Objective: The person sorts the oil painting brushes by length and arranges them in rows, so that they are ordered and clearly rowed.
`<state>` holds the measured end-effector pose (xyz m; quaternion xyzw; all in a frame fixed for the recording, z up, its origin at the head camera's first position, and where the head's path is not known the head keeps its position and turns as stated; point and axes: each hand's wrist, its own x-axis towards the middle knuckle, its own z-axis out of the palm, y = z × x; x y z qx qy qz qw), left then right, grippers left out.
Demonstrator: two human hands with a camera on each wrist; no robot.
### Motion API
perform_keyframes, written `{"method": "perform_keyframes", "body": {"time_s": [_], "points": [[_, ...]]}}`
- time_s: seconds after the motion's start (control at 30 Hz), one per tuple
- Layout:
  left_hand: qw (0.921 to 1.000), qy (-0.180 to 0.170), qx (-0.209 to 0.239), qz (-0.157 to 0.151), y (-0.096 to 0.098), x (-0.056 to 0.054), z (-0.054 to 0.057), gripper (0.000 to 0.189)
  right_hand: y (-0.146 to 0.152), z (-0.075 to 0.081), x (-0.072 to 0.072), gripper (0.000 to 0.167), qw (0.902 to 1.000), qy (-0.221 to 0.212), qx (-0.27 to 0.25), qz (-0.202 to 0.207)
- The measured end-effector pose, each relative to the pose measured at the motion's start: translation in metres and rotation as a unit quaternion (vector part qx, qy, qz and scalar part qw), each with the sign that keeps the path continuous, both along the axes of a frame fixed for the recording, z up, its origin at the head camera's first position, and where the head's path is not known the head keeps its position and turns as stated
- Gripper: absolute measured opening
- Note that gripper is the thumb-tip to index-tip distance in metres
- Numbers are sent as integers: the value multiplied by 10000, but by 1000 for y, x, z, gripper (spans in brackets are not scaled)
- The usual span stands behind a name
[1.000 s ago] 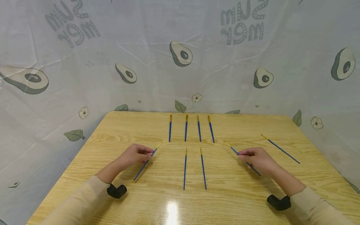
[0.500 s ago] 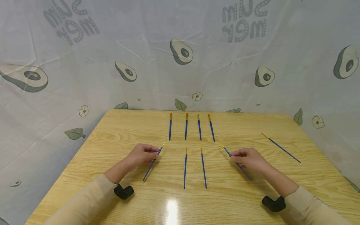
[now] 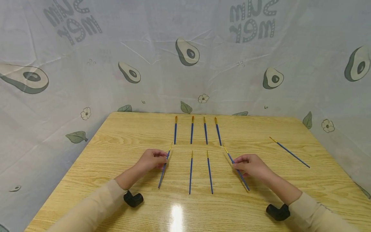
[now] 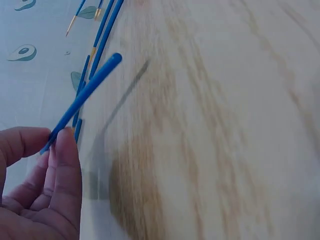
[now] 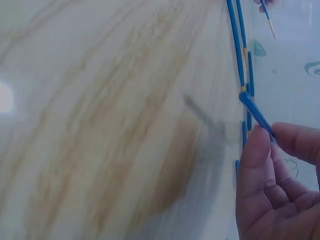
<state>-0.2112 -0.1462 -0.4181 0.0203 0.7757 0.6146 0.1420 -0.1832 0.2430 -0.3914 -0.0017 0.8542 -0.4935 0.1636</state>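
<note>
My left hand point(image 3: 153, 159) pinches a thin blue paintbrush point(image 3: 163, 170) between thumb and fingers, bristles pointing away. In the left wrist view the blue handle end point(image 4: 100, 77) stands over the table, casting a shadow. My right hand point(image 3: 250, 164) pinches another thin blue paintbrush point(image 3: 241, 176), its tip leaning toward the middle. The right wrist view shows that handle's end point(image 5: 252, 107) above the wood. Between the hands lie two slim paintbrushes, a left one point(image 3: 190, 175) and a right one point(image 3: 210, 175), roughly parallel.
Behind them a row of several wider paintbrushes point(image 3: 192, 133) lies with bristles toward the back. One more slim paintbrush point(image 3: 292, 154) rests slanted at the right. The wooden table point(image 3: 121, 135) ends at a hanging printed cloth point(image 3: 162, 93).
Both hands have moved inward toward the middle pair, each carrying its paintbrush. The held brushes have turned closer to upright in the head view. The brushes on the table stay put.
</note>
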Motion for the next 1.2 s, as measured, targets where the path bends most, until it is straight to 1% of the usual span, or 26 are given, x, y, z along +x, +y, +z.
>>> {"method": "perform_keyframes", "body": {"time_s": [0.2, 0.37, 0.6, 0.73, 0.83, 1.03, 1.2], "points": [[9998, -105, 67, 121, 7, 1, -1, 25, -6, -3, 2, 29, 9994, -57, -292, -151], [9997, -175, 42, 180, 13, 1, -3, 23, -10, -7, 4, 32, 9991, 61, -336, -243], [9998, -101, 104, 111, 17, 1, -8, 22, -18, -14, 5, 32, 9981, -15, -393, -477], [9998, -57, 84, 160, 20, 2, -10, 21, -23, -16, 5, 31, 9978, -32, -366, -553], [9997, -22, 17, 223, 23, 3, -9, 20, -25, -16, 5, 29, 9977, -14, -310, -595], [9992, 45, -253, 315, 26, 6, -10, 19, -28, -17, 8, 27, 9978, 101, -170, -635], [9978, 237, -541, 310, 29, 6, -12, 18, -30, -20, 8, 26, 9977, 174, -71, -651]]}}
